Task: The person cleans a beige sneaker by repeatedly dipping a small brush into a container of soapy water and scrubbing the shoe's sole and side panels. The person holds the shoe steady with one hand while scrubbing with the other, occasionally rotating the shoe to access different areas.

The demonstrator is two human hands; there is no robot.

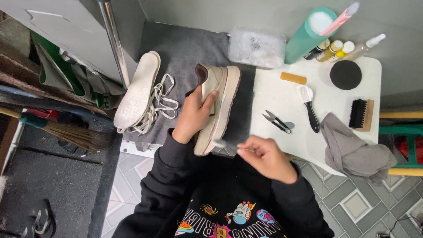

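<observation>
Cream shoe with brown heel collar, tipped on its side on a dark grey mat, sole facing right. Left hand clasps the upper, fingers wrapped over the side near the collar. Right hand pinches a small brush, its pale head touching the sole edge at the near end of the shoe. Left of the shoe, on the mat: one white insole, underside up, with white laces in a loose heap beside and partly beneath it. Behind the shoe: clear tub of foamy water. White table to the right carries a teal cylinder with a pink handle sticking out of it, several small bottles, a tan block, a black round pad, a white-headed brush with black handle, small black snips, a wooden brush with black bristles, and a grey cloth hanging over the near corner. Broom lies at far left, on the floor. Person wears a black sweatshirt with a coloured print.
</observation>
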